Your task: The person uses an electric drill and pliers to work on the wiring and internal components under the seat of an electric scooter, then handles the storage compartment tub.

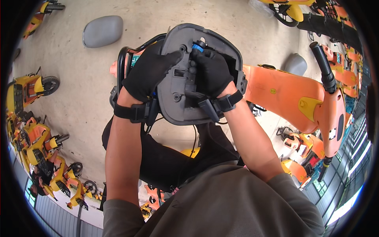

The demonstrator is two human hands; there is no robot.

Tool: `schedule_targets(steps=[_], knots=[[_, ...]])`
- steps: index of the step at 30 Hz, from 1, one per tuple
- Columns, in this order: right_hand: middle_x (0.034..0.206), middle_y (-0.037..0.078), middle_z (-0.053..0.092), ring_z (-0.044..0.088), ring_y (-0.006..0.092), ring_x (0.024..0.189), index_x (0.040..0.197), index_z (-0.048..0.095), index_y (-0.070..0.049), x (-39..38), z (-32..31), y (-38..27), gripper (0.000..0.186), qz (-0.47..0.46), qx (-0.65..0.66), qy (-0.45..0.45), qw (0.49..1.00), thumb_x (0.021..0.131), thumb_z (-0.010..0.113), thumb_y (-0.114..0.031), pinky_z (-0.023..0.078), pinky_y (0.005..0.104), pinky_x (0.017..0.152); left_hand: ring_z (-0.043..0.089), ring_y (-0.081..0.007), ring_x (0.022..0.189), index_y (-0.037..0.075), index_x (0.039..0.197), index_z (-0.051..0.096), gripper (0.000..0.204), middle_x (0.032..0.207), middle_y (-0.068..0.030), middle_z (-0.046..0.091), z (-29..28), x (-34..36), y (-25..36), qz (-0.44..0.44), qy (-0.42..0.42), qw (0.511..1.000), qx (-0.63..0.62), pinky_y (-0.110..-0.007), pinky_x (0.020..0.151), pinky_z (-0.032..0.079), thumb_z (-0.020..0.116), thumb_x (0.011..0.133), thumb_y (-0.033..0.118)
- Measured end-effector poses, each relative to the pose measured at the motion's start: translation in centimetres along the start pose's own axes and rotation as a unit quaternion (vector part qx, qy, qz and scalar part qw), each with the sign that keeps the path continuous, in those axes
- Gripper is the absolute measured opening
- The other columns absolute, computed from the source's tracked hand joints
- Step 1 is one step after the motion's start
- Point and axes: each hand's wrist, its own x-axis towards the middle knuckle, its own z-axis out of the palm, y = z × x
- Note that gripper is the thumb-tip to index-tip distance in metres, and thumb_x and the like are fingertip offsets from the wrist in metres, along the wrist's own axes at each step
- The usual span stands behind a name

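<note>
I see my left hand (148, 75) gripping the grey seat base (177, 102) at nine o'clock; my right hand (213, 73), at centre, is closed around a blue-tipped tool (197, 47).

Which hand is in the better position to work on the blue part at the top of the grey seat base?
Probably the right hand: its fingers already touch the blue part. The left hand grips the left edge of the grey seat base, steadying it.

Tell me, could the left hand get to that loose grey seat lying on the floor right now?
Probably not: the left hand is gripping the upturned grey seat base, and the loose seat lies apart on the concrete beyond it.
</note>
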Motion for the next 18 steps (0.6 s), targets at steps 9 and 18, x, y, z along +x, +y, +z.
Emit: schedule_targets(steps=[9,18], knots=[[0.075,0.005,0.064,0.062,0.0129,0.067,0.09,0.062,0.003,1.3,-0.2,0.2,0.014,-0.069,-0.107,0.082,0.989,0.083,0.064,-0.01,0.048,0.0255,0.059,0.056,-0.0094,0.071,0.0,0.105,0.06,0.028,0.084,-0.0038,0.062,-0.2,0.1,0.2,0.042,0.039,0.998,0.038,-0.024,0.064,0.047,0.059,0.085,0.019],[0.108,0.011,0.06,0.06,0.0185,0.096,0.115,0.053,0.0,0.0,-1.8,-0.1,0.026,0.019,0.188,-0.175,0.966,0.095,0.049,-0.017,0.05,0.033,0.09,0.062,-0.0127,0.087,-0.002,0.121,0.053,0.039,0.104,-0.0091,0.064,-0.1,0.1,0.1,0.02,0.008,1.0,-0.002,-0.025,0.075,0.051,0.06,0.085,0.014]])
